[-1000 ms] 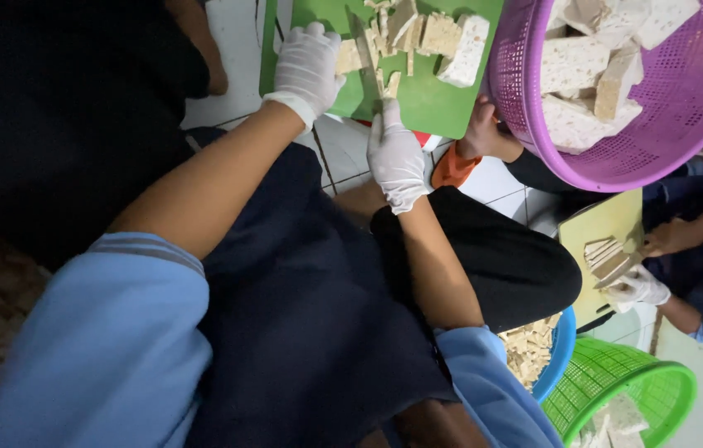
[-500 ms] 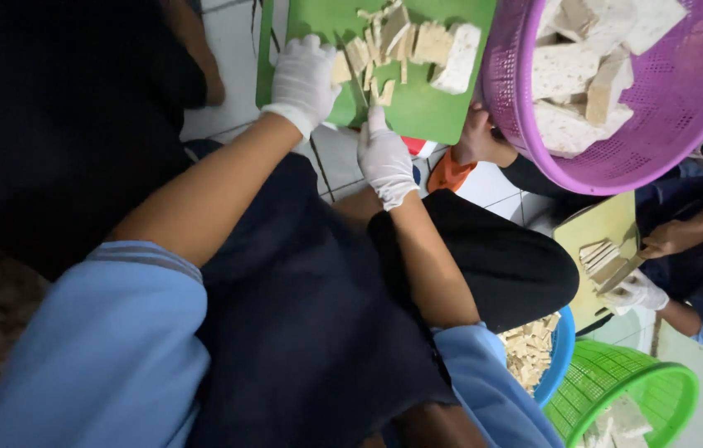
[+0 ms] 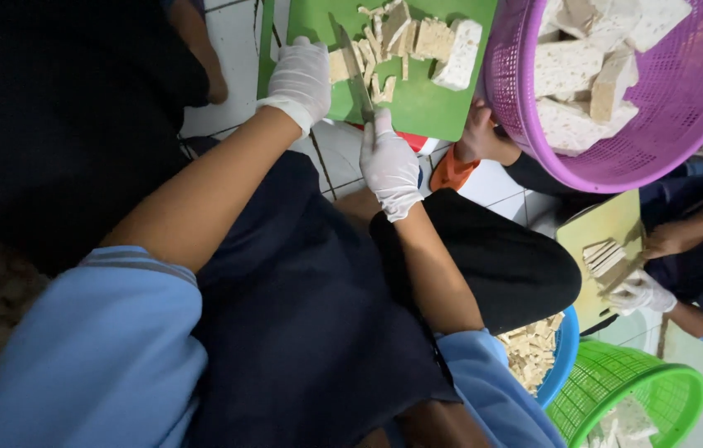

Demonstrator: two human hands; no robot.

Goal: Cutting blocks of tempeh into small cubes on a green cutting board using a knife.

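Left hand (image 3: 300,79), white-gloved, pressed on pale slab (image 3: 340,64) at near-left part of green cutting board (image 3: 426,104); fingers curled over slab, grasping it. Right hand (image 3: 389,162), also gloved, clenched round handle of knife (image 3: 355,70) just off near edge of board; blade laid across board beside left hand, touching slab. Cut strips (image 3: 384,50) scattered on board just right of blade, larger whole block (image 3: 457,54) further right, near board's right edge. Purple basket (image 3: 658,124) noted right of board, holding big pale blocks, its rim close to board's right side. Bare foot (image 3: 481,137) of another person seen just past board's near-right corner. Well to right of board and nearer the wearer: yellow cutting board (image 3: 608,228) with sliced pieces, another person's gloved hand (image 3: 640,292) at its edge. Blue tub (image 3: 563,348) of cut strips and green basket (image 3: 625,398) sat farthest from green board, at lower right.
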